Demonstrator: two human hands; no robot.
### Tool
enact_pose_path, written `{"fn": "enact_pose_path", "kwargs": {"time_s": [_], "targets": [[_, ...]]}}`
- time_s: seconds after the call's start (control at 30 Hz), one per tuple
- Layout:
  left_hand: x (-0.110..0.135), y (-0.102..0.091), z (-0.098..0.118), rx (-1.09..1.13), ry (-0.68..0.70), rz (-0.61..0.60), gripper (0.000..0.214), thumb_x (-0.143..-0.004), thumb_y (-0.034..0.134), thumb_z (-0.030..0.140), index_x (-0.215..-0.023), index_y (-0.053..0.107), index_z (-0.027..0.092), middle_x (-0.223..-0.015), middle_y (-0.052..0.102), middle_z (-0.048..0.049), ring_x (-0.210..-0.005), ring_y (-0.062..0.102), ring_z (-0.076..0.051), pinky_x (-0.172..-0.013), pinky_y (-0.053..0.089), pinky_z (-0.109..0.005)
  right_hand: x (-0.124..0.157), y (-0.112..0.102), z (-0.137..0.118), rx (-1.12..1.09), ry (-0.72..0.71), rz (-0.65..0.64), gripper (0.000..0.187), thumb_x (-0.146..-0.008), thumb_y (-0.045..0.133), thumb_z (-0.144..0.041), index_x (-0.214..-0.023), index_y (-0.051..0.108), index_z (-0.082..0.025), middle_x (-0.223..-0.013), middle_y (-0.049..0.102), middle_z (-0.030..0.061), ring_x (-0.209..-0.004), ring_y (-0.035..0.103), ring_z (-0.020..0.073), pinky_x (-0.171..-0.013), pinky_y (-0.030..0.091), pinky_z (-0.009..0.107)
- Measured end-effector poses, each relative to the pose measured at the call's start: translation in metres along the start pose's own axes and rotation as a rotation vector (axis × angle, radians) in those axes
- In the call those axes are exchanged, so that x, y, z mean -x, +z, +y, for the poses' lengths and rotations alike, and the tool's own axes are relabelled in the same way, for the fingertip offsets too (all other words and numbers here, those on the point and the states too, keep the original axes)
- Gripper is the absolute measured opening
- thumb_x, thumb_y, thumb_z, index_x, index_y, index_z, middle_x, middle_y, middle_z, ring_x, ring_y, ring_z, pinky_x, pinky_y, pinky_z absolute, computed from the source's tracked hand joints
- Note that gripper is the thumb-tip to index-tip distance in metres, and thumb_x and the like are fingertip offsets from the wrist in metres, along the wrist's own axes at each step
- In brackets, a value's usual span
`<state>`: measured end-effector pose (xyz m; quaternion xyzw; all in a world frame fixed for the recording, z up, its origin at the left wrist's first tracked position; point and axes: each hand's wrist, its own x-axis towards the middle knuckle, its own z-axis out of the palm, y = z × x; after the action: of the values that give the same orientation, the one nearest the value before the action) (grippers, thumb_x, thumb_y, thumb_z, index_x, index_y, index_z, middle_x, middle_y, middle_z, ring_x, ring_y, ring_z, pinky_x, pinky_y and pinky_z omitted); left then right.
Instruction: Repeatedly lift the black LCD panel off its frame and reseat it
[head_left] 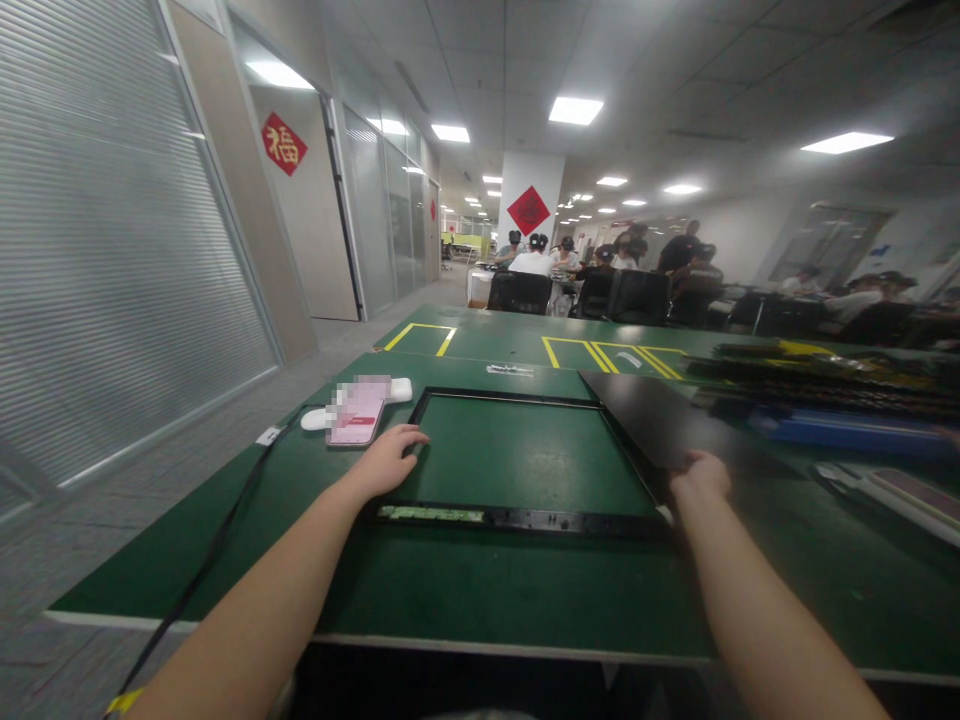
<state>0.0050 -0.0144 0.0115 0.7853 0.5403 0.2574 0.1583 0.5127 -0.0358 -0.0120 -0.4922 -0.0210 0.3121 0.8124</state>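
A thin black rectangular frame (570,522) lies flat on the green table, and the tabletop shows through its opening. Along its near bar runs a green circuit-board strip (431,514). My left hand (390,460) is on the frame's left bar, fingers and thumb curled around it; part of that bar is hidden beneath. My right hand (701,475) grips the near edge of a dark flat panel (652,415). The panel is tilted over the frame's right side, covering part of the right bar. The fingers under the panel are hidden.
Left of the frame, a pink-screened phone (356,425) lies by white objects, with a black cable (232,520) running off the table's edge. Dark stacked parts (817,375), a blue tray (832,430) and a pale device (900,495) are at right. Several people sit beyond.
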Motion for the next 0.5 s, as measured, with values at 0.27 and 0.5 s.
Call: {"fn": "enact_pose_path", "kwargs": {"time_s": [0.27, 0.5], "targets": [[-0.0004, 0.0014, -0.0033, -0.021, 0.009, -0.004, 0.043, -0.070, 0.052, 0.015, -0.106, 0.075, 0.018, -0.134, 0.063, -0.0137, -0.126, 0.058, -0.031, -0.113, 0.039, -0.044, 0.0011, 0.0010, 0.0001, 0.016, -0.055, 0.068, 0.022, -0.063, 0.058, -0.011, -0.079, 0.048, -0.023, -0.070, 0.056, -0.0031, -0.054, 0.057, 0.0148, -0.050, 0.056, 0.033], [-0.0010, 0.0017, -0.0033, -0.086, 0.014, -0.038, 0.044, -0.074, 0.049, 0.015, -0.110, 0.074, 0.016, -0.137, 0.060, -0.0149, -0.128, 0.056, -0.029, -0.114, 0.037, -0.042, 0.0054, 0.0041, -0.0018, 0.040, 0.018, 0.243, 0.023, -0.064, 0.058, -0.009, -0.082, 0.051, -0.022, -0.075, 0.060, -0.0017, -0.059, 0.061, 0.0157, -0.052, 0.059, 0.033]]}}
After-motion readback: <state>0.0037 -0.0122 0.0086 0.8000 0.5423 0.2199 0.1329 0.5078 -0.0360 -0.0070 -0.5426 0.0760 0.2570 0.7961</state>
